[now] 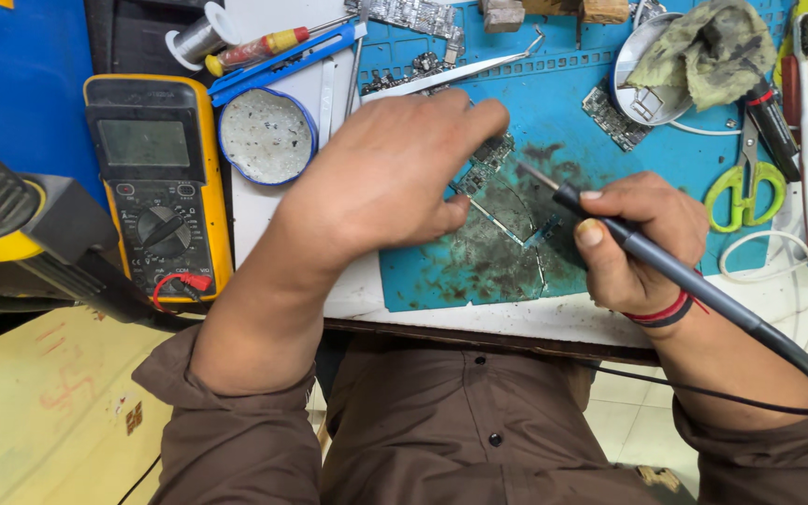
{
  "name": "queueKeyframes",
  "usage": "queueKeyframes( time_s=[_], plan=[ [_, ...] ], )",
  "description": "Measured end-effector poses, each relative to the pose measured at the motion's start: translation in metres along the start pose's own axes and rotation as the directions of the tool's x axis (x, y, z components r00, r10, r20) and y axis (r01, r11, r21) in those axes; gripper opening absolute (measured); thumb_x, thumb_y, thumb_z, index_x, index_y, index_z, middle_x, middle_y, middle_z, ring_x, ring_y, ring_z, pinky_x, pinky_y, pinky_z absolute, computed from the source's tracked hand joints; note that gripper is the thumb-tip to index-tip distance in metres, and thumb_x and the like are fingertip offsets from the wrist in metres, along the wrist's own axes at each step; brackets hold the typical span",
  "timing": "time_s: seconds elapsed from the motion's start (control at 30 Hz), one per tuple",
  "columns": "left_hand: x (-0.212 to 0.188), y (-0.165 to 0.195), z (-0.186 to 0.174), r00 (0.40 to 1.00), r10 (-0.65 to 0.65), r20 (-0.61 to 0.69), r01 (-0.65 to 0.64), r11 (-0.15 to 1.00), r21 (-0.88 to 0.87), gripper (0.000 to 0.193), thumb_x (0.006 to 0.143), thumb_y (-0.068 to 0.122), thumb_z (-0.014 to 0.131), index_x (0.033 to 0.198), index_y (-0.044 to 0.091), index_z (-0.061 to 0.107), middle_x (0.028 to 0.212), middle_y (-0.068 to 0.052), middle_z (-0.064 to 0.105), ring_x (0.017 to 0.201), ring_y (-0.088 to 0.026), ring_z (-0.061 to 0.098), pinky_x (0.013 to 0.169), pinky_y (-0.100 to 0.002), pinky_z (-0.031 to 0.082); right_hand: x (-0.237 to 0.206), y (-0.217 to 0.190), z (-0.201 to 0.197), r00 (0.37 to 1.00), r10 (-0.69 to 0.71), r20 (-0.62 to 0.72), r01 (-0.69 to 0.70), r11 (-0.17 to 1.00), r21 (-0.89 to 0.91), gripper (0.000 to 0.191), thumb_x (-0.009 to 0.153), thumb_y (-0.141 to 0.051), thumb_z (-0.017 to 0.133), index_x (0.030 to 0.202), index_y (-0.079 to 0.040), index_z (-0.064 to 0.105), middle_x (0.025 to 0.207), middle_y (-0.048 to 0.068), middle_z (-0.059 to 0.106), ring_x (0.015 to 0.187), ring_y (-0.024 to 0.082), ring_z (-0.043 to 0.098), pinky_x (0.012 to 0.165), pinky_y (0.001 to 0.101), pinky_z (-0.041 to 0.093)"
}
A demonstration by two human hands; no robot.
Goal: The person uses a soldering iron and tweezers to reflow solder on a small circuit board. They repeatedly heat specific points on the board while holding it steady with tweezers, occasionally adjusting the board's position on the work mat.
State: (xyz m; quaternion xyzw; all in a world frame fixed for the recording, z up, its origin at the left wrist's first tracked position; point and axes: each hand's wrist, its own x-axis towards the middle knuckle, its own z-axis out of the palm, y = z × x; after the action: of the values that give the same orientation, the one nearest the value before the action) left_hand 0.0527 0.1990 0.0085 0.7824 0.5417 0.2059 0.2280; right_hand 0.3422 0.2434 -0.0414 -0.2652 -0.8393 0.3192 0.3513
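A small circuit board (486, 164) lies on the stained blue mat (554, 112), pinned under the left hand (390, 173), whose fingers are loosely extended, apparently pressing it. The right hand (642, 245) grips a soldering iron (610, 224) pen-style, tip near the board. Much of the board is hidden.

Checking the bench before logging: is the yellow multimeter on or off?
Cannot tell for sure: the multimeter screen looks blank grey, but the dial position is too small to read.
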Motion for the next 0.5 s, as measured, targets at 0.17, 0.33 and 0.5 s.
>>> queueKeyframes(
  time_s=[0.17,0.33,0.5],
  plan=[
    [0.002,0.004,0.008,1.0,0.018,0.021,-0.017,0.999,-0.028,0.062,0.071,0.023,0.084,0.12,0.005,0.05,0.095,-0.014,0.061,0.092,-0.039,0.063,0.076,-0.05,0.047,0.007,0.0,-0.002,0.994,-0.045,0.1,0.04,0.998,0.045,0.013,0.097,-0.009,0.071,0.101,0.0,0.063,0.084,0.014,0.066,0.066,0.024,0.067,0.062,0.0304,0.051],
    [0.004,0.004,0.012,0.999,0.045,-0.01,-0.046,0.998,-0.053,0.062,0.072,0.024,0.084,0.118,0.002,0.048,0.092,-0.015,0.06,0.09,-0.039,0.063,0.075,-0.05,0.048,0.011,0.0,-0.002,0.99,-0.062,0.124,0.058,0.998,0.036,0.01,0.096,-0.007,0.07,0.099,-0.001,0.062,0.084,0.013,0.068,0.066,0.024,0.067,0.061,0.0306,0.051],
    [0.005,0.002,0.015,0.999,0.033,-0.026,-0.033,0.999,-0.014,0.057,0.071,0.02,0.081,0.116,0.002,0.05,0.092,-0.016,0.062,0.087,-0.039,0.063,0.071,-0.051,0.047,0.015,-0.003,0.0,0.986,-0.058,0.154,0.053,0.998,0.035,0.011,0.094,-0.006,0.071,0.098,-0.001,0.063,0.083,0.013,0.068,0.064,0.024,0.067,0.059,0.031,0.05]
  ],
)
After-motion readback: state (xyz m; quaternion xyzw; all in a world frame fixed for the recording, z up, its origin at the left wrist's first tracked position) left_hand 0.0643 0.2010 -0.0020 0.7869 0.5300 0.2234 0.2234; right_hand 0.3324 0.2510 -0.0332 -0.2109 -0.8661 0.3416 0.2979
